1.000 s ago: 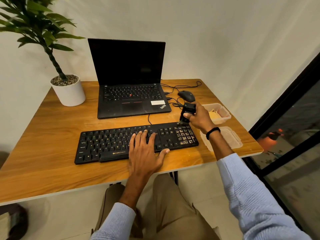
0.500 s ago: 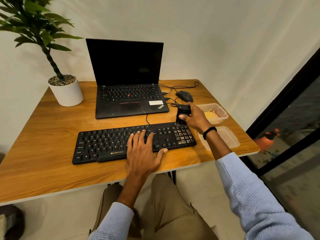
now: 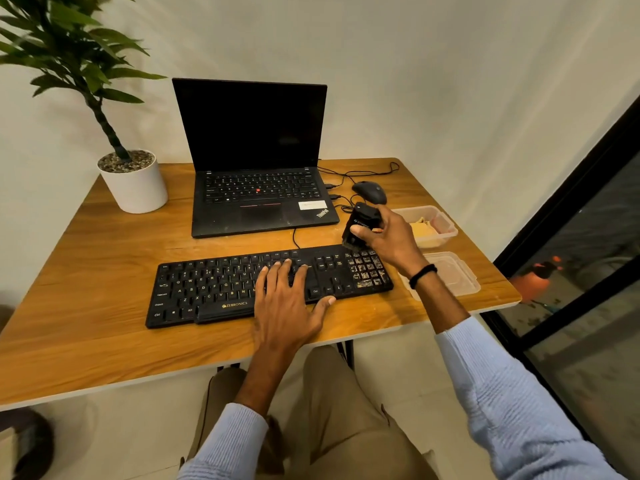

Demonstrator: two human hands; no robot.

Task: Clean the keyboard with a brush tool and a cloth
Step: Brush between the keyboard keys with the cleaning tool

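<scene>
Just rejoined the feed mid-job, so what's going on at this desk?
A person at a wooden table is cleaning a black keyboard. The left hand lies flat on the middle keys, steadying it. The right hand grips a black brush, bristles down at the far edge of the number pad, whose keys show pale dust. What looks like a yellow cloth lies in a clear tub to the right.

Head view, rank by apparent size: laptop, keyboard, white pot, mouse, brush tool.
1. laptop
2. keyboard
3. white pot
4. brush tool and mouse: they look alike, and the right hand covers part of the brush tool, so they are unranked.
</scene>
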